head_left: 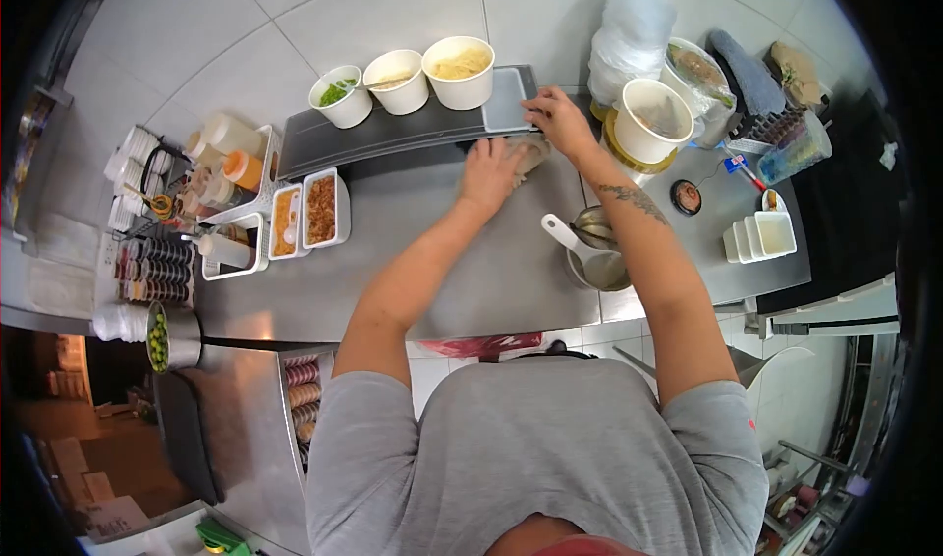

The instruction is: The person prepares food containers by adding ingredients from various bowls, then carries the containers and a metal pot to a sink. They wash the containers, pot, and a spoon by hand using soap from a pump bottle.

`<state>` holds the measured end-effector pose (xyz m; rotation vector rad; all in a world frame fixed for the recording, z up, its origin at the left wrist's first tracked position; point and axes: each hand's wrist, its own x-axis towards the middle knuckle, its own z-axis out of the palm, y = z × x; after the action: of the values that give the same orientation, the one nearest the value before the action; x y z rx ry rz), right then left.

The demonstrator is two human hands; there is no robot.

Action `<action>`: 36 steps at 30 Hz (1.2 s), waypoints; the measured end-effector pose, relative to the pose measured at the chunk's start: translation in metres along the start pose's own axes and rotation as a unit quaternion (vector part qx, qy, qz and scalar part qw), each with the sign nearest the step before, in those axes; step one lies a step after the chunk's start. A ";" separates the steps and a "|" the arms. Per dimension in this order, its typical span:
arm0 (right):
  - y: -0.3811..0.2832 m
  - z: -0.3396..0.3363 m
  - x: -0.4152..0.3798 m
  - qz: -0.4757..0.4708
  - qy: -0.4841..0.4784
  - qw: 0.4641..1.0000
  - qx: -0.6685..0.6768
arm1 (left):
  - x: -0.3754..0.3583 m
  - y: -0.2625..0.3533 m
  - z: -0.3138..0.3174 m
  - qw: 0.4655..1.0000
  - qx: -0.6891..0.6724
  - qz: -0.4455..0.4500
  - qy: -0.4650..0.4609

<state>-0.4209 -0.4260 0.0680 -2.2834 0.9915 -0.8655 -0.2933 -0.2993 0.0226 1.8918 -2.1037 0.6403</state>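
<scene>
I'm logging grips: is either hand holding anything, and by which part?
The left hand is at the left side of a cloth; the right hand has fingertips at the right edge of a flat tray. Whether either grips cannot be told.

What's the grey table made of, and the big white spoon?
The table looks like steel with a dull, brushed finish: it's grey and shows soft, blurry reflections. The big white spoon seems to be smooth plastic, being evenly white, though I can't be sure.
</scene>
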 end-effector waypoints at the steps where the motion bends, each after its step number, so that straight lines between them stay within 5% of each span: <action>1: 0.002 0.001 0.001 -0.004 0.001 1.000 0.007 | -0.006 -0.011 -0.004 1.000 -0.011 -0.011 -0.001; 6: 0.006 0.000 0.002 -0.018 0.004 1.000 0.023 | -0.089 -0.098 -0.012 0.987 0.024 -0.156 -0.005; 10: 0.001 -0.003 0.002 -0.004 -0.015 0.999 0.030 | -0.110 -0.105 -0.010 0.965 0.041 -0.258 0.014; 17: 0.003 -0.001 0.001 -0.030 0.011 0.999 0.029 | -0.029 -0.036 0.011 0.999 0.003 -0.029 0.015; 25: 0.007 0.003 0.002 -0.024 0.014 0.999 0.022 | 0.005 0.017 0.012 0.988 -0.027 -0.061 -0.137; 30: 0.005 0.001 0.002 -0.018 0.011 0.999 0.043 | -0.060 -0.053 -0.001 0.928 -0.182 -0.308 -0.108; 32: 0.005 0.001 -0.001 -0.017 0.018 0.999 0.045 | -0.069 -0.076 -0.064 0.938 -0.011 -0.292 -0.187; 36: 0.010 0.005 -0.001 -0.015 0.022 0.999 0.046 | -0.105 -0.090 0.005 0.936 -0.054 -0.338 -0.079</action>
<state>-0.4226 -0.4299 0.0581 -2.2148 0.9197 -0.9588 -0.1901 -0.2154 -0.0152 2.4513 -1.3579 0.2118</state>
